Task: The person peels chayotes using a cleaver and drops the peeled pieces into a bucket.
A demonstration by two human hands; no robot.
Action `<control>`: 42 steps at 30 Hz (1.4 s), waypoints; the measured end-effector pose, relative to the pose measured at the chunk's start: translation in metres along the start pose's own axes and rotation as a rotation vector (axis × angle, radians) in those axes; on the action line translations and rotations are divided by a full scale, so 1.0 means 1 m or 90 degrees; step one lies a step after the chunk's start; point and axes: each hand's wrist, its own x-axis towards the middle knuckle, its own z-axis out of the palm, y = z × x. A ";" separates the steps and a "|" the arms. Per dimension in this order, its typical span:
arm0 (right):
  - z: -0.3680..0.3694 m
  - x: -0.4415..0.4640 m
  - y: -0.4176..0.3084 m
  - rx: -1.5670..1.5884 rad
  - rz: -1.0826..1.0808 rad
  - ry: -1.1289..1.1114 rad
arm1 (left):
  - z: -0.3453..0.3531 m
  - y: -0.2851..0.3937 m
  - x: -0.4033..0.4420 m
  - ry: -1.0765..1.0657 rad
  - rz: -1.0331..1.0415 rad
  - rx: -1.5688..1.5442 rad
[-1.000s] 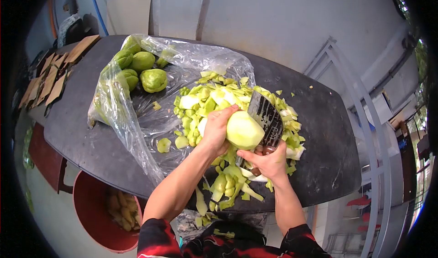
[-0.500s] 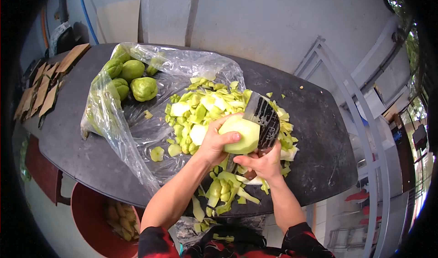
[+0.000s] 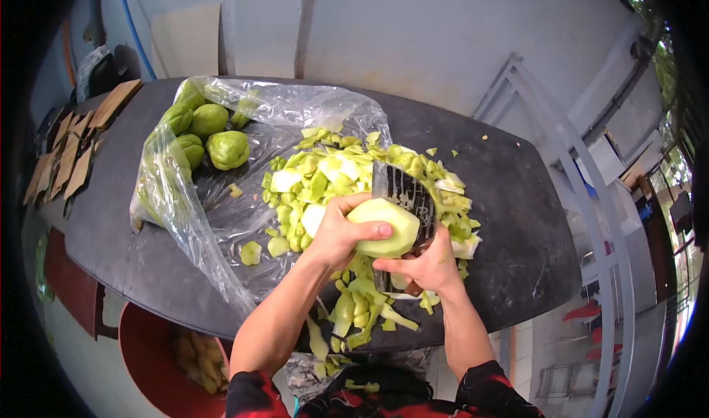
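My left hand (image 3: 341, 230) is wrapped round a peeled pale green chayote (image 3: 385, 228), thumb along its near side. The fingers of my right hand (image 3: 430, 264) are closed round the handle of a dark, wide-bladed knife (image 3: 408, 196), largely hidden by them. Its blade stands against the far right side of the chayote. Behind and around both hands spreads a heap of green peelings (image 3: 325, 176). More peelings (image 3: 362, 307) lie nearer to me, below the hands.
Several unpeeled chayotes (image 3: 227, 150) rest in a clear plastic bag (image 3: 177, 204) at the left of the dark table (image 3: 517, 218). A red bin (image 3: 140, 351) with pale pieces inside is at the lower left. Cardboard pieces (image 3: 70, 163) lie far left; a grey metal frame (image 3: 583, 159) stands right.
The chayote has turned in my left hand and shifted slightly left and down. The knife has moved left with my right hand. The whole view has also shifted a little.
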 end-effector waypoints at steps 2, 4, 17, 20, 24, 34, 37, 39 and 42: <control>0.003 -0.005 0.009 0.002 0.006 0.027 | 0.006 -0.005 -0.003 0.038 0.051 -0.037; 0.005 -0.005 0.005 0.018 0.033 0.053 | 0.009 -0.010 -0.003 0.050 0.059 -0.070; -0.016 0.007 -0.021 -0.138 0.255 -0.067 | 0.008 -0.012 -0.003 0.095 0.013 -0.097; -0.015 0.006 -0.004 -0.174 0.217 -0.077 | 0.005 -0.011 -0.003 0.089 0.025 -0.018; -0.002 0.007 0.003 -0.121 0.071 0.013 | 0.004 -0.018 0.000 0.134 0.073 -0.065; -0.029 0.020 -0.010 -0.056 0.311 -0.208 | -0.006 -0.010 -0.006 0.076 -0.012 -0.007; -0.025 0.020 -0.006 -0.052 0.217 -0.193 | -0.006 -0.014 -0.004 0.065 0.007 -0.008; -0.022 0.017 -0.004 -0.062 0.291 -0.175 | -0.006 -0.014 -0.004 0.065 -0.003 -0.002; -0.010 0.012 0.007 -0.034 0.213 -0.134 | -0.004 -0.027 -0.004 0.148 0.014 -0.085</control>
